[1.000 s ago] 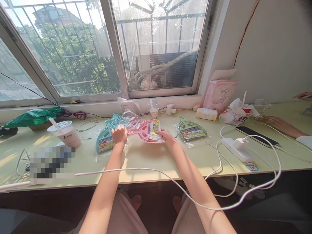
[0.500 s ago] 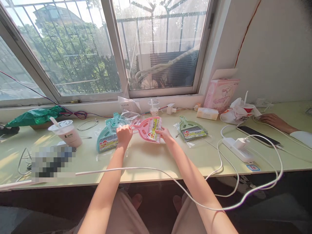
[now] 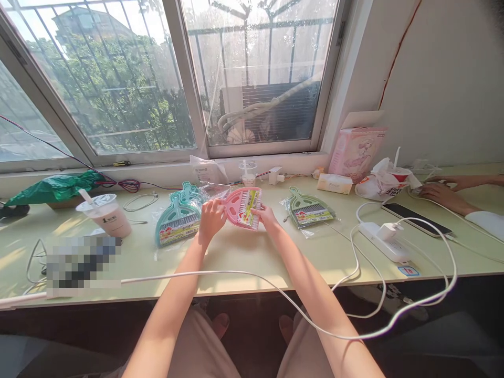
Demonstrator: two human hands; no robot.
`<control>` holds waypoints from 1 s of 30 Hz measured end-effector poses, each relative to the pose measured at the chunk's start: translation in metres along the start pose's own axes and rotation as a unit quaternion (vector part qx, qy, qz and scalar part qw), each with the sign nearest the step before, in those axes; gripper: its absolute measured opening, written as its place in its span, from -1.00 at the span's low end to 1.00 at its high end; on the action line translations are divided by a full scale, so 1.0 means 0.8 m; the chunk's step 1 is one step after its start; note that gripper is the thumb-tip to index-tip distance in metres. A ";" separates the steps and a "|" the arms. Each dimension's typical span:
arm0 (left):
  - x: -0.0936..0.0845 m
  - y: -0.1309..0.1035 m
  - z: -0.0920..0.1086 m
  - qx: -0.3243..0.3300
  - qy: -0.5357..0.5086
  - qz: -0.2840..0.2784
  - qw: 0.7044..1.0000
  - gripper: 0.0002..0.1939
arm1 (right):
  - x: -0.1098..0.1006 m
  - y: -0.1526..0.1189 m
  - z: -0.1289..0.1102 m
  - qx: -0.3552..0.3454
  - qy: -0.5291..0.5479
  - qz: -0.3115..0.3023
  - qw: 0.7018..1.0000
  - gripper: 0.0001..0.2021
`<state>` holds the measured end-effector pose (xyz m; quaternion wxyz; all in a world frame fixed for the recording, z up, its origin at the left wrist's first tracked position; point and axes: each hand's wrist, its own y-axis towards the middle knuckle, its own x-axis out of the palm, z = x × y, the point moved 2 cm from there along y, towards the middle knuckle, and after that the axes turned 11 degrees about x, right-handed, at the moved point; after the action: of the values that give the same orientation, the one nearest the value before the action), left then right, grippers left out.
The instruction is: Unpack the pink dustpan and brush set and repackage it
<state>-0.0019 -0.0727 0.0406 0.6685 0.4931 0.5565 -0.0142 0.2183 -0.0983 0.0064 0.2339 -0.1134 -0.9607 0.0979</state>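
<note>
Between my hands is a pink dustpan [image 3: 235, 211] with a white-bristled brush and a yellow-green printed label. My left hand [image 3: 212, 216] is closed round its handle end, hiding most of the handle. My right hand [image 3: 265, 214] grips the wide brush side, thumb over the label. Left of my left hand lie teal dustpan sets [image 3: 179, 223], overlapping, in clear wrapping. Farther right a green dustpan set [image 3: 309, 207] lies on the table, also in clear plastic.
A drink cup [image 3: 108, 215] with a straw and a blurred-out object [image 3: 84, 262] stand left. A white cable [image 3: 236, 272] crosses in front of my forearms. At right are a power strip [image 3: 381, 241], a phone [image 3: 417, 219] and another person's hands [image 3: 447, 193].
My left hand has moved right along the pink dustpan, closer to its body. My right hand stays put. At far right, the other person's second hand has come into view.
</note>
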 end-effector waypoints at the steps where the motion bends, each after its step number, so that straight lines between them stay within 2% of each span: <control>1: -0.001 0.000 0.002 0.005 -0.004 -0.001 1.000 -0.78 | 0.001 -0.001 0.000 0.003 -0.012 -0.010 1.000 -0.73; 4: -0.004 0.000 0.005 0.018 -0.009 -0.005 1.000 -0.80 | 0.004 -0.002 0.002 -0.014 -0.023 -0.011 1.000 -0.72; 9: -0.003 -0.002 0.010 0.021 -0.053 -0.002 0.998 -0.81 | 0.008 -0.003 0.012 -0.087 0.019 0.055 0.994 -0.74; 11: -0.001 -0.005 0.013 -0.007 -0.095 0.046 0.994 -0.75 | 0.008 -0.002 0.016 -0.099 0.036 0.071 0.992 -0.75; 12: -0.002 -0.005 0.014 -0.041 -0.118 0.096 0.988 -0.68 | 0.008 -0.002 0.017 -0.103 0.047 0.072 0.991 -0.75; 14: -0.003 -0.008 0.014 -0.152 -0.163 0.235 0.946 -0.49 | 0.008 -0.002 0.018 -0.111 0.071 0.070 0.989 -0.73; 16: -0.004 -0.010 0.014 -0.280 -0.214 0.357 0.865 -0.31 | 0.008 -0.002 0.018 -0.118 0.097 0.070 0.986 -0.71; 18: -0.001 -0.008 0.015 -0.373 -0.301 0.413 0.774 -0.17 | 0.009 -0.003 0.017 -0.119 0.125 0.074 0.982 -0.71; 20: 0.006 -0.002 0.017 -0.398 -0.454 0.387 0.697 -0.17 | 0.010 -0.004 0.015 -0.114 0.150 0.074 0.979 -0.71; 22: 0.015 0.008 0.023 -0.360 -0.619 0.292 0.634 -0.23 | 0.009 -0.004 0.013 -0.109 0.157 0.068 0.979 -0.71; 23: 0.017 0.012 0.026 -0.330 -0.677 0.238 0.613 -0.24 | 0.009 -0.005 0.012 -0.106 0.151 0.061 0.981 -0.71; 25: 0.020 0.016 0.032 -0.279 -0.735 0.172 0.594 -0.24 | 0.008 -0.004 0.010 -0.093 0.125 0.039 0.987 -0.70; 28: 0.016 0.017 0.030 -0.249 -0.747 0.196 0.584 -0.22 | 0.009 -0.005 0.008 -0.061 0.066 -0.004 0.996 -0.67; 30: 0.012 0.016 0.025 -0.247 -0.752 0.212 0.573 -0.29 | 0.012 -0.007 0.009 -0.044 0.026 -0.035 0.998 -0.63</control>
<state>0.0240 -0.0747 0.0393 0.9265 0.2246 -0.2850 -0.0998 0.2058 -0.1020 0.0055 0.2571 -0.0924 -0.9609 0.0446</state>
